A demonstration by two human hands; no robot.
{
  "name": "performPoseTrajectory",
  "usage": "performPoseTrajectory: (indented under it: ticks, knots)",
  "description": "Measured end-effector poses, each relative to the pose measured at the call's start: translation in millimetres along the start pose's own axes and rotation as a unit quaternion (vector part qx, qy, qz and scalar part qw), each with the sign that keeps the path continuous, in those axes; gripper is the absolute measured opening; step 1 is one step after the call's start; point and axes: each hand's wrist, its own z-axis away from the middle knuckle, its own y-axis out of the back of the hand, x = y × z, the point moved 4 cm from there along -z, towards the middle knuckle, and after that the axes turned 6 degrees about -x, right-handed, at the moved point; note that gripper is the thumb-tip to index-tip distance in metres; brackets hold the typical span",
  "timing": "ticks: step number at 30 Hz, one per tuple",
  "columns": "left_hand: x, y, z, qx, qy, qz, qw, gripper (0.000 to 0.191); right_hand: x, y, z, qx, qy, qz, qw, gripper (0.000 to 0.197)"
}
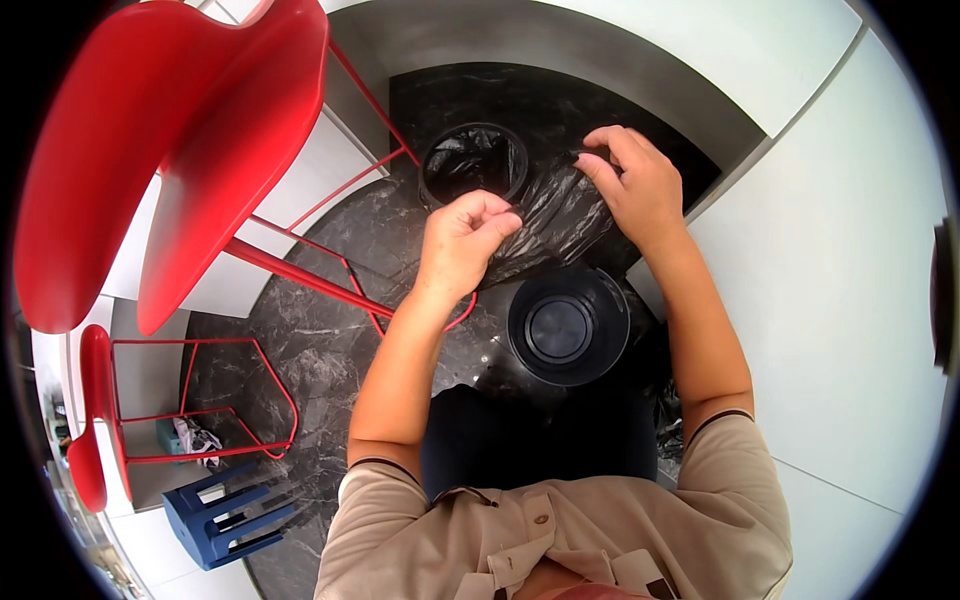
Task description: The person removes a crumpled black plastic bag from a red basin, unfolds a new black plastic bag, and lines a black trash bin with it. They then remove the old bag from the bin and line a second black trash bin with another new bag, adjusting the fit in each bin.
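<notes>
A black plastic bag [562,210] is stretched between my two hands, just above an empty black plastic bin [559,326]. My left hand [465,240] pinches the bag's edge between thumb and fingers. At the bag's upper right edge, my right hand [637,180] has its thumb and fingers curled, with the bag's edge at the thumb tip. Beyond my left hand stands a second round bin [523,161], with a black bag lining it. Where the stretched bag covers the floor, the surface behind it is hidden.
A red bar stool [247,112] with thin metal legs rises close on the left. Farther left stand another red stool [96,420] and a dark blue plastic stool [199,517]. White panels [817,247] border the right side. The floor [300,330] is dark and marble-patterned.
</notes>
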Motion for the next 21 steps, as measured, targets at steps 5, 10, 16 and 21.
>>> performPoseTrajectory:
  ticks: [5, 10, 16, 21]
  knots:
    - [-22, -10, 8, -0.018, 0.070, 0.176, 0.982, 0.005, -40, 8, 33, 0.099, 0.053, 0.048, 0.992, 0.021]
    - [-23, -28, 9, -0.024, 0.076, 0.322, 0.943, 0.006, -46, -23, 57, -0.079, -0.067, -0.206, 0.973, 0.015]
    - [-26, -24, 14, 0.015, 0.087, 0.280, 0.956, 0.008, -31, -48, 67, -0.142, -0.210, -0.389, 0.886, 0.019]
    - [-32, -22, 20, -0.021, 0.080, 0.314, 0.946, 0.012, -33, -55, 71, -0.175, -0.248, -0.448, 0.841, 0.020]
